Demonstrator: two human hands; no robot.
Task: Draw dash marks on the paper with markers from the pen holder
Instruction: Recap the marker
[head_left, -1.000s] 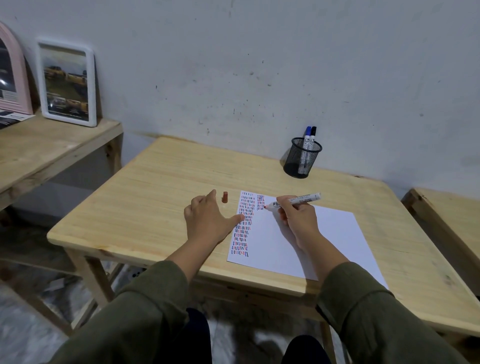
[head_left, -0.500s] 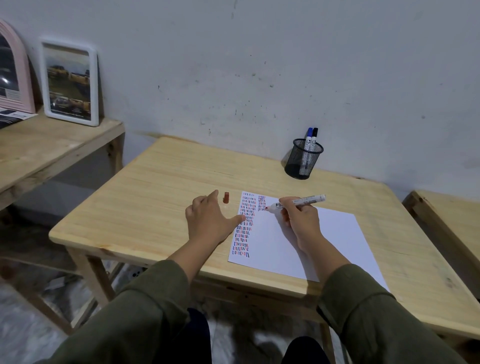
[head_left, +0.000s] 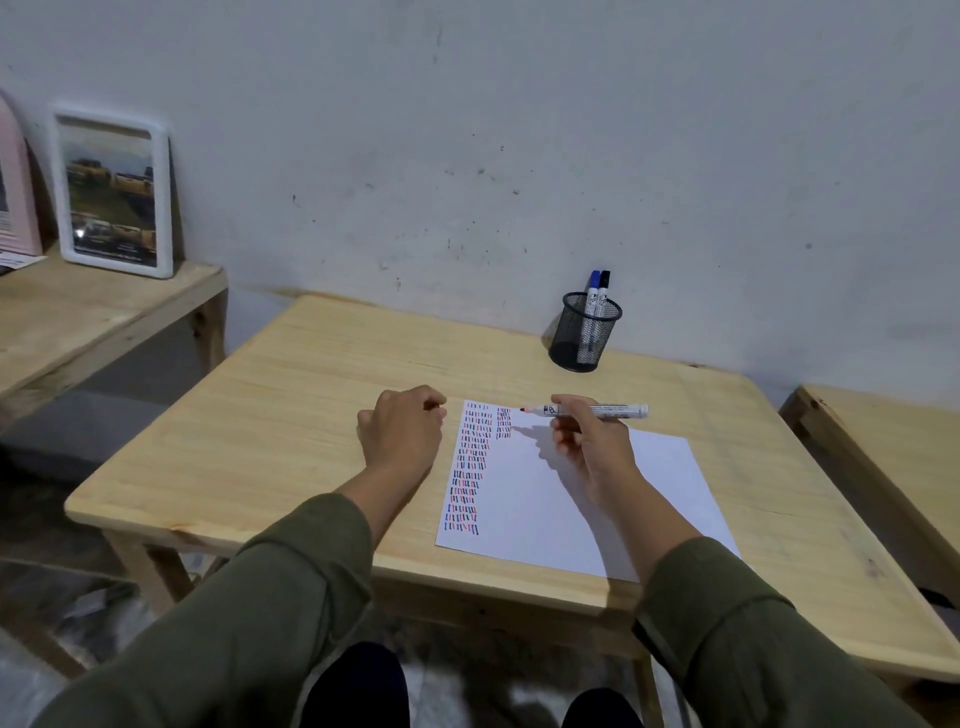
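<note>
Red marker (head_left: 592, 411) pinched mid-barrel by right hand (head_left: 592, 447), uncapped tip lifted above paper (head_left: 571, 499) near second dash column. Left hand (head_left: 402, 431) curled closed on table (head_left: 260, 415); contents cannot be told. Marker judged light, rigid, smooth; grip near tip advised. Pen holder (head_left: 584, 338) well apart.

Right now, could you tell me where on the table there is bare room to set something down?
The table is bare left of the left hand, from wall edge to front edge. Also bare: the strip right of the paper, and the back stretch left of the pen holder. It is crowded at the paper's top, where the right hand holds the red marker.
</note>
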